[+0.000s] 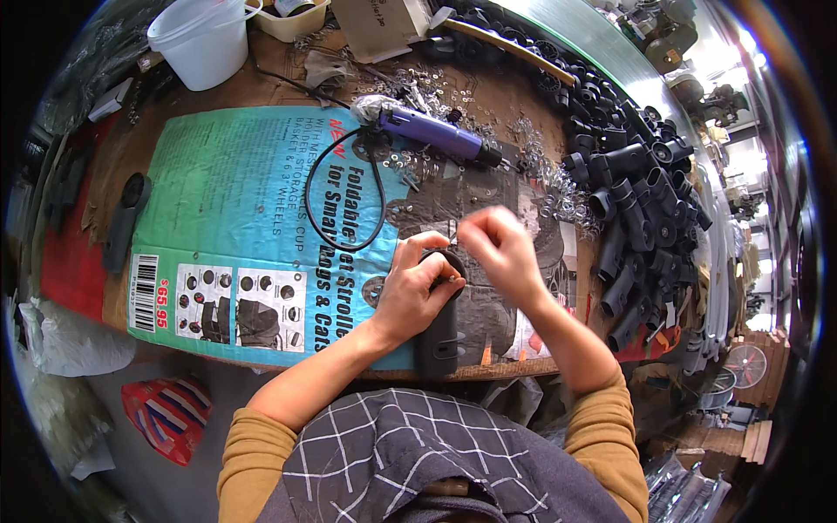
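My left hand [418, 288] grips the ringed top of a dark grey plastic part [438, 336] that lies on the printed teal cardboard sheet [235, 209] near the table's front edge. My right hand [499, 246] hovers just right of it, fingers pinched together on something too small to make out. A purple electric screwdriver [433, 132] with a black looped cable [349, 196] rests further back, among scattered small metal washers [558, 196].
A heap of black plastic tube fittings [636, 200] fills the right side. A white bucket [202, 42] stands at the back left. Another dark part [126, 218] lies at the left. A red-striped bag [166, 414] sits on the floor.
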Motion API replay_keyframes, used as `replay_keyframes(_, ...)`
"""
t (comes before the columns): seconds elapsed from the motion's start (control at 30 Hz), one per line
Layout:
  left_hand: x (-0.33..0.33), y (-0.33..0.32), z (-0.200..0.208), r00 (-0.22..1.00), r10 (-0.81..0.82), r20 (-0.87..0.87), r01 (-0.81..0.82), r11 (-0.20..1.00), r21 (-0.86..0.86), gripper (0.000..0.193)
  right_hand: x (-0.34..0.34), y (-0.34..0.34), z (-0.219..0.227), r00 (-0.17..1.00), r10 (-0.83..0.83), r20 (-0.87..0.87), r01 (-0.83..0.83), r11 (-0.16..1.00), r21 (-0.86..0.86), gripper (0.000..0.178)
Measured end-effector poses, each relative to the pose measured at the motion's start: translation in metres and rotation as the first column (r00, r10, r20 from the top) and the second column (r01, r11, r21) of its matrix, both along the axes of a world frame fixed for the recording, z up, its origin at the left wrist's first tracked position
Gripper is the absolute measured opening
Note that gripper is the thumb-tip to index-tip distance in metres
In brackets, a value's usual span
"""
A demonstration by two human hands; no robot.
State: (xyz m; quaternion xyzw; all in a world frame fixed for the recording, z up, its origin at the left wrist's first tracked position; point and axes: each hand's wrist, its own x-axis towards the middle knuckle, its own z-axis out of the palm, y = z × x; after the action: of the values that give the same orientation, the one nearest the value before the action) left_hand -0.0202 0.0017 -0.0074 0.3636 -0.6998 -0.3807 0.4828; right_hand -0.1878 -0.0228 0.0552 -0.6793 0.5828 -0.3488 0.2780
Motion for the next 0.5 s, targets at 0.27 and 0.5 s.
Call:
replay_keyframes(0.27, 0.002, 0.000, 0.004, 1.000, 0.003, -0.009, -0.003, 1.000, -0.017, 0.015, 0.025, -0.128, -0.033, 0.959, 0.009, -0.284, 0.023, 0.994, 0.108, 0.026)
replay_keyframes(0.5, 0.001, 0.000, 0.002, 0.999, -0.024, -0.037, 0.023, 1.000, -0.008, 0.016, 0.009, -0.147, -0.021, 0.701, 0.041, -0.711, -0.146, 0.985, -0.088, 0.062)
